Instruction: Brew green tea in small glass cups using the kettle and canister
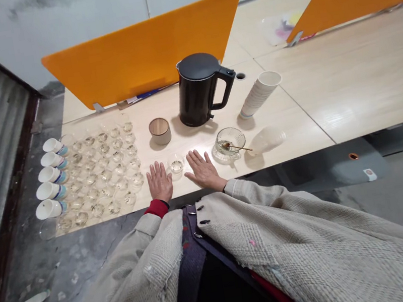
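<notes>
The left hand [159,182] and right hand [203,171] are both open, lying palm down on a pale wood-grain table [292,95] with the fingers spread, gripping nothing. Between them, just beside each but touching neither, stands a small clear glass cup [176,165] with a little pale liquid in it. At about 2 o'clock from the right hand, close by, a glass bowl [229,141] on a clear saucer holds a gold-coloured spoon [237,146] whose handle reaches over the rim. Beyond it at 3 o'clock a clear plastic cup [266,139] lies on its side. A black electric kettle [197,89] stands at 12 o'clock from the hands, with a round wood-lidded canister [159,131] at its 8 o'clock and a stack of white cups [260,93] lying tilted at its 3 o'clock. At 10 o'clock from the left hand, rows of small clear cups [105,169] cover the table's end, edged by white cups with blue bands [50,175] on their sides. Orange divider panels [143,50] rise at 12 o'clock. No brand or writing can be read on anything; a small tag [369,174] at 3 o'clock is too small to make out.
</notes>
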Available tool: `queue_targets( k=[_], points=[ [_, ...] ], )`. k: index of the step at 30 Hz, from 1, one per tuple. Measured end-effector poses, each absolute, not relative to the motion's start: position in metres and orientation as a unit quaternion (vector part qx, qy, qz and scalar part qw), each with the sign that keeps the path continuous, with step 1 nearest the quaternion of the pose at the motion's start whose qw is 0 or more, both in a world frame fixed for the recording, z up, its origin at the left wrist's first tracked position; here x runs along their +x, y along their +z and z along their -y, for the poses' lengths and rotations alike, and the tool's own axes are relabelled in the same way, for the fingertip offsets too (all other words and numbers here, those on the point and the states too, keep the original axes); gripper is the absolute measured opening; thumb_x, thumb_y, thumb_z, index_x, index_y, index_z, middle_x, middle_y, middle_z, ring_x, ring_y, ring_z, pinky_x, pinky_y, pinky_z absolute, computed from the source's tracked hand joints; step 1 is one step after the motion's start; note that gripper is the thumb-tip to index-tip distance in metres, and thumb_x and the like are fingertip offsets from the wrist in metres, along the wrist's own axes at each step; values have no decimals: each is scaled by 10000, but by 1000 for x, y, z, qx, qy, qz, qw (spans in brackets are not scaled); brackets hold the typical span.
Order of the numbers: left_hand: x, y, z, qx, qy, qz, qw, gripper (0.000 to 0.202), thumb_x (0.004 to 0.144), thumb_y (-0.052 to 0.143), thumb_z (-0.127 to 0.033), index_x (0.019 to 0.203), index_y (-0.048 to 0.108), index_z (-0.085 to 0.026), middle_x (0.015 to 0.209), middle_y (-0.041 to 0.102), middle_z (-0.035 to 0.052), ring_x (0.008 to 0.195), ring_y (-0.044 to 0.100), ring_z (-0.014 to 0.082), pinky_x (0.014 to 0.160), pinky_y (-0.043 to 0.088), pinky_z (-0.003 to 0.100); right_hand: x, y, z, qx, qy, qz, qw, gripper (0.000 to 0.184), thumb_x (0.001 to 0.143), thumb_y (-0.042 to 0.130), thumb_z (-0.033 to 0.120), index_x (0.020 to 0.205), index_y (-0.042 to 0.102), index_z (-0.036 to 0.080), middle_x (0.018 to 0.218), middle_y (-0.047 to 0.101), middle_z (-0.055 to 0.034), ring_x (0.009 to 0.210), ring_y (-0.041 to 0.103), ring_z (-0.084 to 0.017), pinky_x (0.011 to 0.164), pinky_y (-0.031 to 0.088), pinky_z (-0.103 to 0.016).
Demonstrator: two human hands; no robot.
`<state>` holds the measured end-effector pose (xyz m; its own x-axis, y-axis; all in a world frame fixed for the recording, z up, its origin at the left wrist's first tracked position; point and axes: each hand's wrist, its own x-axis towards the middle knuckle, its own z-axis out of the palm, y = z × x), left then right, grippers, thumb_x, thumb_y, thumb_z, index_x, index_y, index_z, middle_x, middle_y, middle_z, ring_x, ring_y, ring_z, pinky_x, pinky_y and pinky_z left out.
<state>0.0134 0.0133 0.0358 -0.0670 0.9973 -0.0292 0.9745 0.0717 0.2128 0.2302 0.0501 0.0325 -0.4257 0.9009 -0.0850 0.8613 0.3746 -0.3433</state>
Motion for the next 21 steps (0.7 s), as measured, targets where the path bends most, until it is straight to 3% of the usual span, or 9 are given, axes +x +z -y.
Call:
queue_targets(
  k=[21],
  points=[
    [15,38,-14,679,49,-729,76,668,1098,405,-371,1718,344,-129,1826,211,131,1715,165,341,1395,141,587,232,40,-50,-533,179,826,45,819,1087,410,545,1733,272,61,1831,182,-180,1727,116,-348,1372,3,-636]
  ],
)
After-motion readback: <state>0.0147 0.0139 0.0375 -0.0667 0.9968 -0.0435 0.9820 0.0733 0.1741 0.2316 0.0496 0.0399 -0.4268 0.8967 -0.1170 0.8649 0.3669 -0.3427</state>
